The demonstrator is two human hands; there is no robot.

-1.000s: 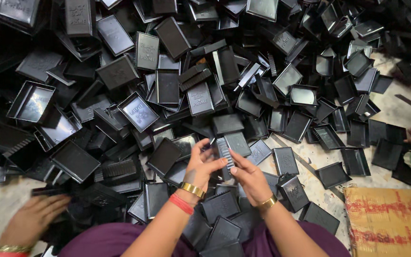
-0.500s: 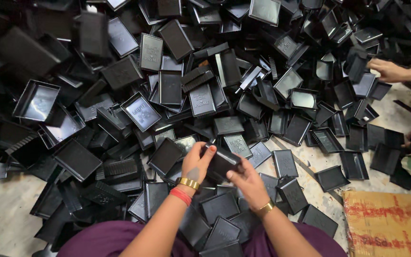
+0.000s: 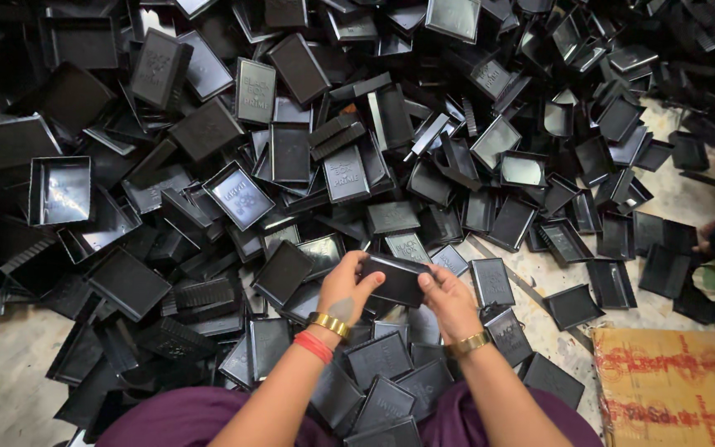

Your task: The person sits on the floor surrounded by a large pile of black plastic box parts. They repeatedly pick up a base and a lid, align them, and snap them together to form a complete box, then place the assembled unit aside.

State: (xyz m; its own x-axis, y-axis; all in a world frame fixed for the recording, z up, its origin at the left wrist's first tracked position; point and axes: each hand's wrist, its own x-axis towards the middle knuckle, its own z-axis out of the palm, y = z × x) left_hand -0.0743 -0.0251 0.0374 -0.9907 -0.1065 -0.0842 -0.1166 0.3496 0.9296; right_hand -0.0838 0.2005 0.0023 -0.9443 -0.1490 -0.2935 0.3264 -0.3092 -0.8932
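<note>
My left hand [image 3: 345, 291] and right hand [image 3: 448, 300] both grip one black tray [image 3: 395, 280], its underside hidden. Brown cardboard box [image 3: 672, 389] with red print, lower right, is cut off by the frame.

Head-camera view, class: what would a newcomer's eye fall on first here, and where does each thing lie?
First comes the huge heap of black plastic trays that fills the floor from the upper left across to the right. Low in the middle, the left hand and the right hand grip one black tray between them, gold bangles on both wrists. At the lower right lies a brown cardboard box with red print.
</note>
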